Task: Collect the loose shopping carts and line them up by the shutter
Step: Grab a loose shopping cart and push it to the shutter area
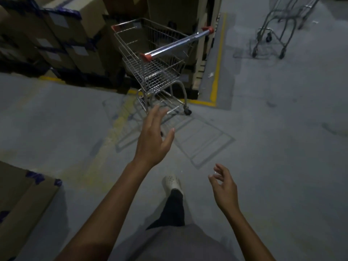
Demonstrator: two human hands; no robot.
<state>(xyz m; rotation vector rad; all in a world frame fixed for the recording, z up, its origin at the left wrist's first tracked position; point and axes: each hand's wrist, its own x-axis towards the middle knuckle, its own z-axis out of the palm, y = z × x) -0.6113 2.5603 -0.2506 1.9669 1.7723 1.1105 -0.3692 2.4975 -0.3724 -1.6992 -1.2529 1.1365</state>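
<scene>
A small wire shopping cart (156,63) with a chrome handle bar and red end caps stands ahead of me, against stacked boxes. Its handle faces me and slants up to the right. My left hand (153,137) reaches out toward it, fingers spread, holding nothing and well short of the handle. My right hand (225,189) hangs lower on the right, fingers loosely apart and empty. Another cart (278,29) stands at the top right, only its lower frame and wheels visible. No shutter is in view.
Stacked cardboard boxes (56,38) with blue tape fill the top left, behind a yellow floor line (216,72). Another taped box (22,200) sits at the lower left. My foot in a white clog (172,183) steps on the grey concrete floor.
</scene>
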